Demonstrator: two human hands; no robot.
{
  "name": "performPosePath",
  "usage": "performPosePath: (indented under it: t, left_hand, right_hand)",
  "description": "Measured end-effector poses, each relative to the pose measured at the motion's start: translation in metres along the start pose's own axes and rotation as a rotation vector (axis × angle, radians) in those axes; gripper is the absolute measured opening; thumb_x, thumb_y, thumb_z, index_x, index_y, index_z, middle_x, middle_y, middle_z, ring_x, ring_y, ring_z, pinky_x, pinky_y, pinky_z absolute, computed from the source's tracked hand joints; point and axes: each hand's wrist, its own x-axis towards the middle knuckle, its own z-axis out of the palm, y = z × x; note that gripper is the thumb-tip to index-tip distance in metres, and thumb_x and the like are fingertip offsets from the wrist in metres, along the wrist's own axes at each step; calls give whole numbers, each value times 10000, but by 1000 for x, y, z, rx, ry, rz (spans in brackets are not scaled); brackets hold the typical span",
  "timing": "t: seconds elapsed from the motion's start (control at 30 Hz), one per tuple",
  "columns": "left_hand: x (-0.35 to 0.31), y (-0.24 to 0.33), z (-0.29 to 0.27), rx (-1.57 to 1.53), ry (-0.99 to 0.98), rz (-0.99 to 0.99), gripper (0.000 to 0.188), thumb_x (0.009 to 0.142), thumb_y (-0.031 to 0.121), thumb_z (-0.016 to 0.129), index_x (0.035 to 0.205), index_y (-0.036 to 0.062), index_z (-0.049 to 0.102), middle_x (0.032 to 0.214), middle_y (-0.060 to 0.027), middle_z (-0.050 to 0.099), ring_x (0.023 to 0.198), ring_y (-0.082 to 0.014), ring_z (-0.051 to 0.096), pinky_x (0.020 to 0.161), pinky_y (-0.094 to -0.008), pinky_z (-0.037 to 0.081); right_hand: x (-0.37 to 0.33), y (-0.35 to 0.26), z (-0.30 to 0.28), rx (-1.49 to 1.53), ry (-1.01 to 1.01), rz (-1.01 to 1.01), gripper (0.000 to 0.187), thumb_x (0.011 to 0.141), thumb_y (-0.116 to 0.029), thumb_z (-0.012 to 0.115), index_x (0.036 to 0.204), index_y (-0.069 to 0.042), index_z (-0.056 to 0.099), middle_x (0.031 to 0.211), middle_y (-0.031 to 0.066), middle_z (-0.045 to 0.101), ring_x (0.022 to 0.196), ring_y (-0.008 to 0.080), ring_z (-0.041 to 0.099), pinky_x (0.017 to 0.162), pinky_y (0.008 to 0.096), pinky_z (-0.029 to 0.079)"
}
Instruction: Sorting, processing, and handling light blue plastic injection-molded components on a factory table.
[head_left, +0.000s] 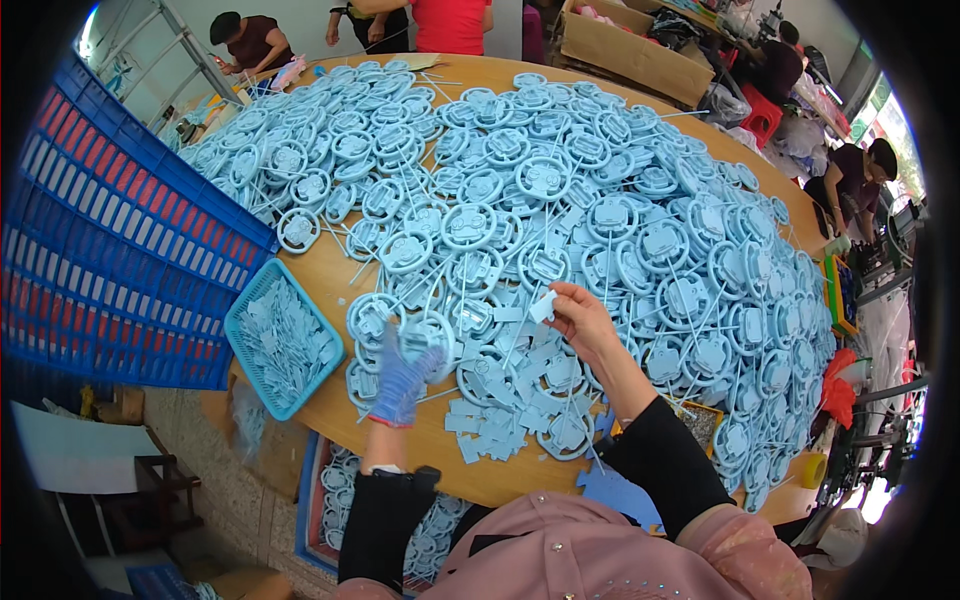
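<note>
My right hand [583, 322] is closed, its fingertips pinching a small light-blue plastic plate [543, 306] above the heap. My left hand [405, 378], in a blue-and-white knit glove, is over a light-blue plastic ring part [436, 338] at the near left of the heap. Motion smears its fingers, so whether they grip the ring cannot be made out. Loose flat light-blue plates [490, 425] lie in a scattered pile between my forearms. Many matching round parts [545, 178], with flat centres and some with thin rods, cover the table beyond both hands.
A turquoise basket [283, 375] of small light-blue pieces stands left of my gloved hand. Beside it leans a large blue slatted crate [120, 235]. Another crate [308, 500] of round parts sits below the wooden table's edge [335, 410]. Other people work around the far side.
</note>
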Motion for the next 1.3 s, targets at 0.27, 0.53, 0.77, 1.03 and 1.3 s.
performPosePath:
  t: [0.27,0.53,0.77,1.03,1.3]
  left_hand:
    - [-35,-32,57,-829,-129,-140,591,830,-5,642,1341,100,364,1206,-135,541,1072,-237,580,837,-365,546]
    - [-44,-42,79,-661,-234,-53,523,877,-5,588,1325,73,331,1241,-125,498,1090,-244,560,866,-403,535]
    - [-47,-47,80,-482,-153,-8,565,863,33,634,1333,31,320,1220,-112,509,1059,-195,557,867,-310,504]
    - [-52,-42,87,-531,-133,-26,570,820,27,675,1297,23,363,1185,-97,531,1050,-173,551,875,-302,488]
    - [-51,-37,85,-245,-182,132,541,791,114,720,1227,9,417,1153,-100,545,1029,-175,555,856,-305,489]
  right_hand:
    - [-80,18,44,-4,-264,97,186,878,-74,633,1062,-51,619,930,31,645,827,131,625,719,281,541]
    - [-87,19,27,-105,-36,74,196,842,-79,682,1022,-44,616,851,23,630,741,116,615,657,266,526]
    - [-90,19,29,-142,-37,49,170,831,-68,702,942,-22,581,744,37,624,624,113,610,580,239,516]
    - [-85,24,25,-261,-54,9,183,817,-91,725,916,-25,586,743,28,619,628,101,593,571,221,488]
    - [-81,38,25,-186,-128,91,363,855,-211,701,1116,0,563,913,47,648,802,110,587,681,254,467]
